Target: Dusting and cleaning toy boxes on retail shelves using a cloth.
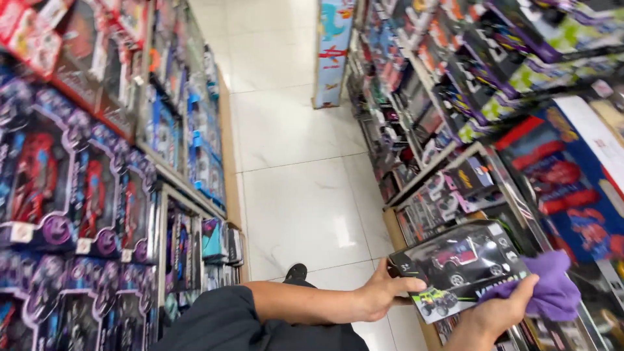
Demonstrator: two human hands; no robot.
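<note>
Gripped at its left end by the left hand (380,292), a boxed toy car (458,266) sits low at right by the right-hand shelf (455,162); the right hand (504,312) clasps its near edge and a purple cloth (552,289).

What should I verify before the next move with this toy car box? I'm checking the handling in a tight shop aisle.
1. Left hand grips the near end of the toy car box: ok.
2. Right hand on the box's lower edge: ok.
3. Purple cloth kept in the right hand, against the box: ok.
4. Box level: not ok, it is tilted.
5. Free slot on the right shelf: cannot tell, boxes crowd it.
6. White tiled floor free of things in the aisle ahead: ok.
</note>
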